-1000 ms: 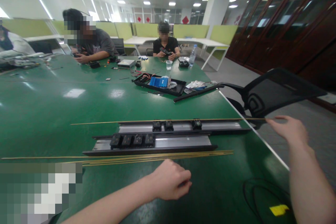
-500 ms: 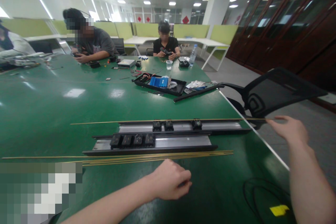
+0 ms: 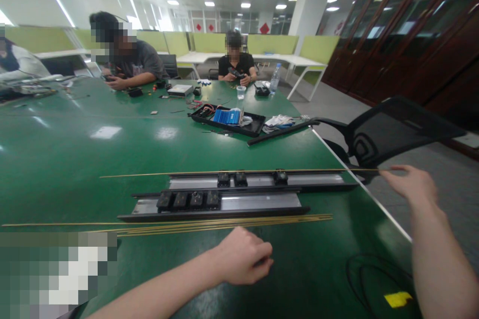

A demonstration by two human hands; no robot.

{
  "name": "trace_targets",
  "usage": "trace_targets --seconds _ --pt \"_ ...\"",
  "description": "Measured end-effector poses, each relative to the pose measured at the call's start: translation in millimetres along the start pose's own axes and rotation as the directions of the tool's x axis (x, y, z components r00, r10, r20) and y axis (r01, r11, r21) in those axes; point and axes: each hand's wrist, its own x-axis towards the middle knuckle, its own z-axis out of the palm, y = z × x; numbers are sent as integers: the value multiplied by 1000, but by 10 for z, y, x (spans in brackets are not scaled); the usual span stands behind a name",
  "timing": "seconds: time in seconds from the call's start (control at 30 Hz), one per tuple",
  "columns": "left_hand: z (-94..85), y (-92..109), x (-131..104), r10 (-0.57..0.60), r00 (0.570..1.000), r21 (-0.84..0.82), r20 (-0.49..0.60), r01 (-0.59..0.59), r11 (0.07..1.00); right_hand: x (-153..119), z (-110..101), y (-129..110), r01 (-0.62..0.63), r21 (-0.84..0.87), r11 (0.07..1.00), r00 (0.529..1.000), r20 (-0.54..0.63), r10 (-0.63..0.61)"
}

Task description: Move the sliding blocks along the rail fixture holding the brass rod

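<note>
A long thin brass rod (image 3: 149, 174) lies along the back edge of the farther metal rail (image 3: 314, 179), and my right hand (image 3: 409, 182) pinches its right end beyond the table edge. My left hand (image 3: 245, 255) rests curled on the green table, just in front of several loose brass rods (image 3: 187, 227); whether its fingers hold anything is hidden. Three black blocks (image 3: 240, 178) sit in the farther rail. The nearer rail (image 3: 262, 201) carries several black blocks (image 3: 196, 200) side by side at its left half.
Farther back are a black tray (image 3: 256, 123) with a blue part, gloves (image 3: 279, 123), a black bar (image 3: 280, 132), a cup (image 3: 240, 92) and a bottle (image 3: 275, 79). A black chair (image 3: 404, 129) stands at right, a cable (image 3: 361, 279) in front. Other people sit across the table.
</note>
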Motion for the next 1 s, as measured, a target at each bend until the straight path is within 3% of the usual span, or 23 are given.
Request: trace_targets --seconds 0.4,0.57,0.67,0.77,0.87,0.93,1.0 --pt "-10 2 -1 7 1000 0 7 -7 1000 112 128 127 77 54 996 993 -95 -72" --pt "-4 -1 -7 5 1000 1 1 -5 1000 101 77 97 180 71 981 946 -286 -153" --pt "13 -7 -1 7 1000 -2 -8 -7 1000 5 -55 -45 254 49 966 901 -374 -219" --pt "23 -11 2 10 1000 -6 -6 -10 1000 -170 -239 -279 325 106 940 886 -381 -263" --pt "22 -12 -1 8 1000 -4 1 -8 1000 -402 -396 -552 361 232 903 918 -259 -300" --pt "17 -11 -3 7 1000 -2 4 -7 1000 -569 -455 -734 440 283 852 895 -215 -391" --pt "11 -8 -3 8 1000 4 4 -8 1000 -737 -475 -913 543 322 776 839 -176 -514"
